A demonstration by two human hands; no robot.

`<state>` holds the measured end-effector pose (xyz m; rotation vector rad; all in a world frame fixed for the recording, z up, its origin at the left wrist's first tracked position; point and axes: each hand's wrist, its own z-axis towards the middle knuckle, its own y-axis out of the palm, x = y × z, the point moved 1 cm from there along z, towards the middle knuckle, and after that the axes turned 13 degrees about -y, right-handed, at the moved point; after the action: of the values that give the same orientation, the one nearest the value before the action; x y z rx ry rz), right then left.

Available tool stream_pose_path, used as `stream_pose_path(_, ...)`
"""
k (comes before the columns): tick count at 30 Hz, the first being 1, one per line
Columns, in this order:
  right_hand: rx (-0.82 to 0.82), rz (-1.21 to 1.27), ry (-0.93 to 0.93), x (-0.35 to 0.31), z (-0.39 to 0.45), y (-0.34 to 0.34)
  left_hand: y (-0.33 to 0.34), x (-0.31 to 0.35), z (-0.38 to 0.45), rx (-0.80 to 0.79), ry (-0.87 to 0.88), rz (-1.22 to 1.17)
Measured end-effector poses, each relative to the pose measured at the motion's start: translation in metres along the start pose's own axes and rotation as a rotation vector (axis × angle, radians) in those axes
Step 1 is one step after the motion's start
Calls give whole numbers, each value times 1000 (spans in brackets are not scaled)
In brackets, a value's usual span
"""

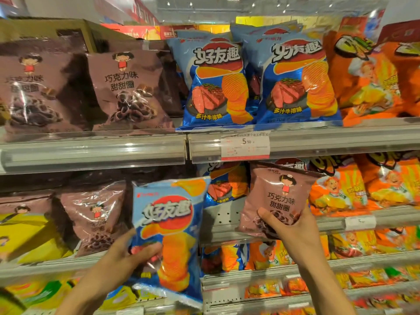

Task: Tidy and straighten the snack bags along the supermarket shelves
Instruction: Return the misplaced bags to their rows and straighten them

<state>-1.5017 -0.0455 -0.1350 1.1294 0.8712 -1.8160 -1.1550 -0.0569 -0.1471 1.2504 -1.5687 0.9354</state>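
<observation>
Head view: left hand (pixel 123 258) grips a blue chip bag (pixel 168 235), lower centre; right hand (pixel 293 230) pinches a brown bag (pixel 276 198) at centre right, over a bare shelf (pixel 223 220) gap. Each bag appears lifted from the other's row, probably for swapping. Blue reads 好友趣; brown, 巧克力味 甜甜圈; price tag (pixel 245 144), 5.90.

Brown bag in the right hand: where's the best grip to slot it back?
Keep the right hand on the brown bag at its lower edge, coming from below and in front. It's upright, face out, so a bottom pinch leaves the top free, probably.
</observation>
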Motion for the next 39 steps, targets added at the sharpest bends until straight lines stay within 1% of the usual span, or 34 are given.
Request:
stream_pose_path(3, 5, -1, 3, 1, -3, -5, 24, 2, 15, -108, -35, 40)
stream_pose_path(5, 13, 0, 10, 3, -4, -11, 43, 11, 26, -157, 4, 38)
stream_pose_path(7, 41, -17, 9, 3, -5, -18, 62, 25, 37, -172, 77, 32)
stream_pose_path(12, 88, -43, 21, 8, -5, -37, 101, 62, 65, -54, 257, -21)
stream_pose_path(14, 97, -45, 33, 14, -5, -44, 112, 68, 76, 23, 286, -55)
stream_pose_path(16, 108, -53, 34, 18, -6, -49, 120, 68, 85, 102, 304, -18)
stream_pose_path(19, 119, -52, 24, 22, -9, -56, 119, 60, 96, 180, 330, 111)
stream_pose_path(23, 109, -47, 34, 29, -10, -61, 108, 53, 104, 240, 358, 194)
stream_pose_path(25, 89, -51, 45, 32, -11, -62, 107, 51, 106, 257, 345, 244)
stream_pose_path(26, 80, -35, 61, 33, -12, -62, 108, 51, 107, 217, 322, 244)
stream_pose_path(29, 58, -19, 78, 33, -14, -60, 118, 48, 106, -15, 332, 232)
stream_pose_path(30, 51, -21, 74, 32, -15, -59, 120, 46, 107, -60, 326, 203)
stream_pose_path(31, 44, -21, 68, 31, -16, -59, 121, 44, 107, -62, 301, 168)
stream_pose_path(35, 12, -18, 56, 26, -19, -56, 119, 40, 115, 47, 142, 91)
stream_pose_path(39, -49, -17, 49, 23, -24, -46, 125, 44, 111, 102, 106, 65)
